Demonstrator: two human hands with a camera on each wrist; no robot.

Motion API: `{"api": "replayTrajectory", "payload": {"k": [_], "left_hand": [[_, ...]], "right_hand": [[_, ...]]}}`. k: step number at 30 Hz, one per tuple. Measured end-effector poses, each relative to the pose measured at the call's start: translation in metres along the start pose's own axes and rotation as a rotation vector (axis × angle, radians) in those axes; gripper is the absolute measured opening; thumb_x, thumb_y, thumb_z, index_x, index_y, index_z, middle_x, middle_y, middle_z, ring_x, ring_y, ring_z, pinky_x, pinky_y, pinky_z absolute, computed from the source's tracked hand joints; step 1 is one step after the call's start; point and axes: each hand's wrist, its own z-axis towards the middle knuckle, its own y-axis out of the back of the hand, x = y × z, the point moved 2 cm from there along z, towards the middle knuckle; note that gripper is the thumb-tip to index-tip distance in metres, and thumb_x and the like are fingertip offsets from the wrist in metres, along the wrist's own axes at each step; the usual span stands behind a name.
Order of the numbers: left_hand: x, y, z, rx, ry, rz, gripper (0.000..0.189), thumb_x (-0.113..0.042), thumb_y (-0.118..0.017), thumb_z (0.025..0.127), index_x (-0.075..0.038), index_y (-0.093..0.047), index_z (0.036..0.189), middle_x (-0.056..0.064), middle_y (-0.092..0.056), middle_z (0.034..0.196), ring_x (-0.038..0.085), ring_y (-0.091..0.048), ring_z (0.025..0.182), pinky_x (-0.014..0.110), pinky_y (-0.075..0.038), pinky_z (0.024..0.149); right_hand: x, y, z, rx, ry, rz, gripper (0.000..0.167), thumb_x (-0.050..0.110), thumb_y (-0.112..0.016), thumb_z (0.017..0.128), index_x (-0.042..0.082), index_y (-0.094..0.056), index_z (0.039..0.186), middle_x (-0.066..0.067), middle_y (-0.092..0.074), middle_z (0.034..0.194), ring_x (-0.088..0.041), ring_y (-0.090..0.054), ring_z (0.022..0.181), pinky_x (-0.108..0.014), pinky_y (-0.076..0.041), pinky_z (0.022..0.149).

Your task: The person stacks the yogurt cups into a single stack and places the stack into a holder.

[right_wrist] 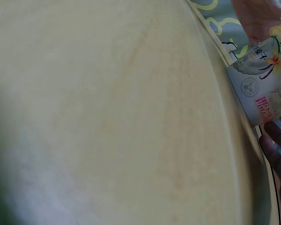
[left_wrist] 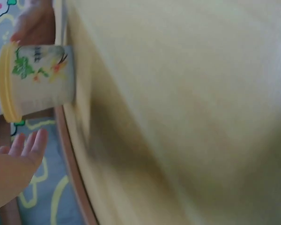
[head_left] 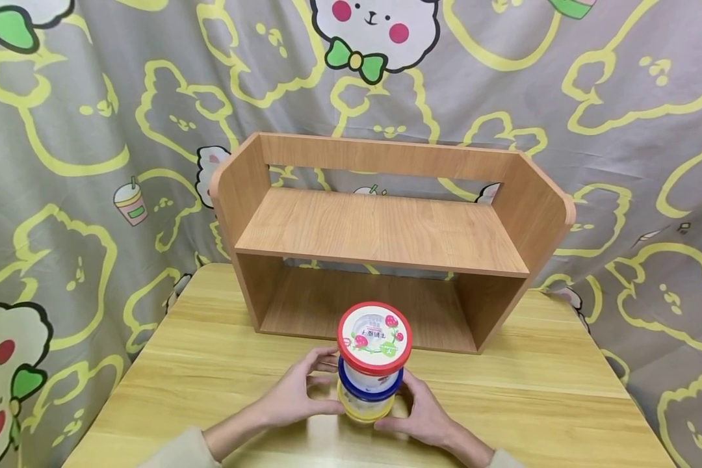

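Note:
A stack of three tubs stands on the table in front of the shelf. On top is a tub with a red-rimmed strawberry lid [head_left: 374, 356]; under it sits a blue-lidded tub [head_left: 359, 392], and lowest a yellow-lidded tub [head_left: 364, 413]. To the left, my left hand [head_left: 292, 394] is spread with fingers and thumb apart; the left wrist view shows a gap between its fingers [left_wrist: 32, 143] and the yellow-lidded tub. My right hand [head_left: 424, 414] lies loosely curved beside the stack's right side, its fingertips near or touching it; firm contact is not plain.
Behind the stack stands a two-tier wooden shelf [head_left: 380, 224], both tiers visible. Its base rests on the light wooden table [head_left: 199, 364]. A grey patterned curtain [head_left: 93, 195] hangs around the back and sides.

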Motion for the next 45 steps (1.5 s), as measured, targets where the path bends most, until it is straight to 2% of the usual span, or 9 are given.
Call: {"api": "replayTrajectory", "payload": {"k": [6,14,19,28,33,40,45], "left_hand": [[0.007,-0.011,-0.002,0.006,0.028,-0.057,0.094,-0.015,-0.092,0.080,0.000,-0.038,0.155,0.022,-0.058,0.144,0.028,-0.062,0.128,0.036,-0.059,0.109],[0.013,-0.022,-0.002,0.029,0.046,-0.128,0.087,-0.011,-0.091,0.081,0.001,-0.041,0.152,0.021,-0.058,0.144,0.023,-0.063,0.128,0.019,-0.055,0.107],[0.014,-0.027,-0.002,0.043,0.043,-0.173,0.083,-0.011,-0.090,0.082,-0.001,-0.042,0.149,0.022,-0.058,0.143,0.015,-0.063,0.128,0.020,-0.055,0.108],[0.018,-0.033,0.000,0.019,0.071,-0.183,0.087,-0.012,-0.092,0.081,-0.005,-0.041,0.151,0.020,-0.057,0.146,0.031,-0.060,0.135,0.016,-0.053,0.107],[0.018,-0.037,0.002,0.015,0.074,-0.170,0.088,-0.014,-0.094,0.079,-0.007,-0.042,0.151,0.018,-0.057,0.146,0.031,-0.059,0.135,0.018,-0.053,0.108],[0.018,-0.037,0.002,0.019,0.081,-0.182,0.090,-0.015,-0.094,0.080,-0.010,-0.042,0.153,0.017,-0.057,0.147,0.034,-0.058,0.137,0.028,-0.055,0.112],[0.017,-0.036,0.002,0.018,0.099,-0.180,0.089,-0.016,-0.093,0.081,-0.010,-0.042,0.154,0.017,-0.056,0.147,0.034,-0.058,0.137,0.029,-0.057,0.110]], "right_hand": [[0.000,0.000,-0.001,0.003,0.002,-0.008,0.075,0.012,-0.092,0.080,0.019,-0.054,0.145,-0.003,-0.071,0.133,-0.006,-0.066,0.121,-0.027,-0.058,0.102],[0.000,0.001,-0.001,0.003,-0.024,-0.013,0.076,0.014,-0.092,0.080,0.021,-0.054,0.145,-0.002,-0.071,0.135,-0.006,-0.066,0.122,-0.026,-0.057,0.104],[0.000,0.000,-0.001,0.005,-0.039,-0.013,0.076,0.014,-0.092,0.081,0.022,-0.054,0.146,-0.002,-0.070,0.137,-0.006,-0.065,0.125,-0.026,-0.055,0.107],[0.000,0.000,-0.001,0.006,-0.049,-0.011,0.076,0.015,-0.091,0.083,0.024,-0.053,0.147,0.000,-0.069,0.139,-0.006,-0.064,0.128,-0.024,-0.053,0.110],[0.000,-0.001,-0.003,-0.003,-0.044,-0.016,0.076,0.013,-0.091,0.082,0.023,-0.053,0.147,-0.001,-0.069,0.138,-0.006,-0.064,0.127,-0.024,-0.053,0.109],[0.002,-0.001,-0.002,0.000,-0.048,-0.002,0.076,0.014,-0.091,0.082,0.023,-0.053,0.147,0.000,-0.069,0.139,-0.006,-0.063,0.127,-0.024,-0.052,0.110],[0.003,0.001,-0.003,0.012,-0.020,-0.005,0.077,0.013,-0.091,0.082,0.022,-0.052,0.149,-0.001,-0.068,0.140,-0.007,-0.063,0.130,-0.024,-0.051,0.112]]}}
